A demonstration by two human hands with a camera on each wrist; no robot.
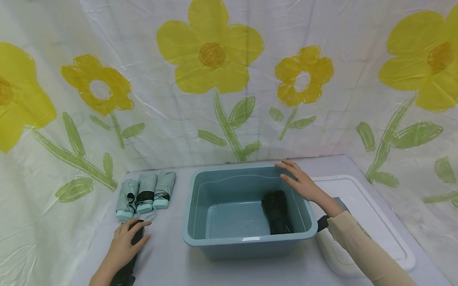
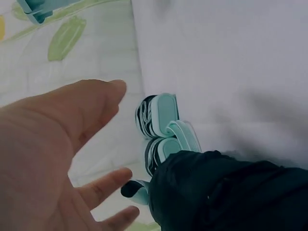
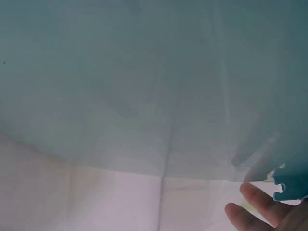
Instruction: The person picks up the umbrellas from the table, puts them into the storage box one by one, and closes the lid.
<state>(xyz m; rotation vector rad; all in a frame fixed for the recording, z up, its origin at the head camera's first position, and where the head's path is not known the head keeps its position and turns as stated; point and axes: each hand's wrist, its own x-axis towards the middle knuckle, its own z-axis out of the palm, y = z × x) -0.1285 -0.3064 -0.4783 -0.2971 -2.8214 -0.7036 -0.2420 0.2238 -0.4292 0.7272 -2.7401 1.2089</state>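
Note:
My left hand point(image 1: 123, 246) is over a black folded umbrella point(image 1: 137, 235) on the table's left side. In the left wrist view its thumb and fingers are spread beside the dark umbrella fabric point(image 2: 216, 192); part of the umbrella lies behind the hand in the head view. My right hand point(image 1: 300, 182), fingers extended, is over the back right rim of a blue-grey plastic bin point(image 1: 233, 247). Another black folded umbrella point(image 1: 276, 211) lies inside the bin, against its right side.
Three pale teal folded umbrellas point(image 1: 147, 189) lie side by side at the back left, just beyond my left hand. A white lid point(image 1: 374, 226) lies right of the bin, partly under my right forearm. A flower-printed curtain point(image 1: 155, 133) hangs behind the table.

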